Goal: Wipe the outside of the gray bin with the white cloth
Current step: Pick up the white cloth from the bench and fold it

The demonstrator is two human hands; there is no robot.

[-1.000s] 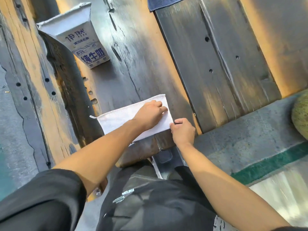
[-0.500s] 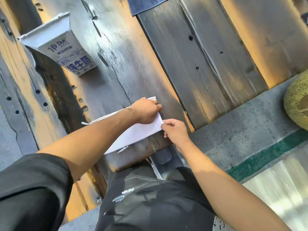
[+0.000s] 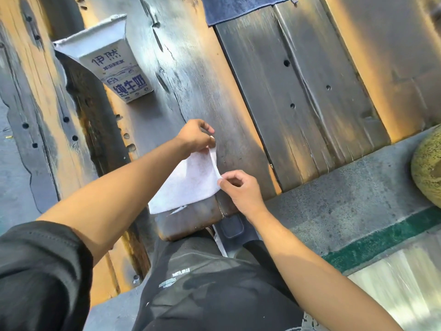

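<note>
The white cloth (image 3: 191, 180) is lifted off the near end of the dark wooden bench (image 3: 238, 139), folded over itself. My left hand (image 3: 195, 136) pinches its far corner. My right hand (image 3: 243, 189) pinches the near corner at the cloth's right edge. The cloth hangs slack between the two hands, its lower edge draping over the bench's front end. No gray bin shows in this view.
A white milk carton (image 3: 112, 60) stands on the bench at the far left. A dark blue cloth (image 3: 238, 8) lies at the top edge. A round yellow-green melon-like object (image 3: 427, 168) sits on the gray concrete ledge (image 3: 346, 199) at right. My dark trousers fill the bottom.
The cloth lay flat under my left palm; now both hands have pinched its corners and raised its right edge off the wood. The camera has shifted slightly.
</note>
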